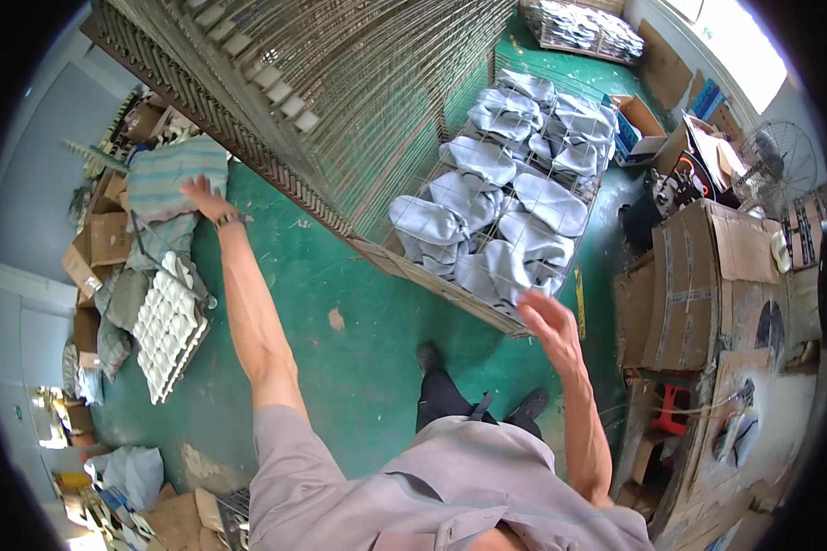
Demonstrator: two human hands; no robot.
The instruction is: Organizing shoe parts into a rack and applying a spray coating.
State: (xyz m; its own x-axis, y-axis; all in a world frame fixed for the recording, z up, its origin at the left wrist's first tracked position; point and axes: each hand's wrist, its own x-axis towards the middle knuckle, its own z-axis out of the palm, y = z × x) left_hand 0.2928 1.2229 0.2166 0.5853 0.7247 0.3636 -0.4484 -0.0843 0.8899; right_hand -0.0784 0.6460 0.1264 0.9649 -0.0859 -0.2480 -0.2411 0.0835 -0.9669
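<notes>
the left hand (207,200) reaches out at the end of a stretched arm, fingers loosely spread, overlapping the striped sack (176,170) in view; whether it touches the cloth i cannot tell. the right hand (551,329) is blurred, its palm open and fingers extended beside the near corner of the wire tray (443,296); contact with the tray's edge is also unclear. pale grey pieces (524,234), soft-looking, lie in overlapping rows on that low tray, ahead of the person and to the right of centre. a stack of raised wire trays (294,101) slants up at its left side. a white moulded tray (167,326) leans below the striped sack, and a large cardboard box (689,285) stands at the right.
</notes>
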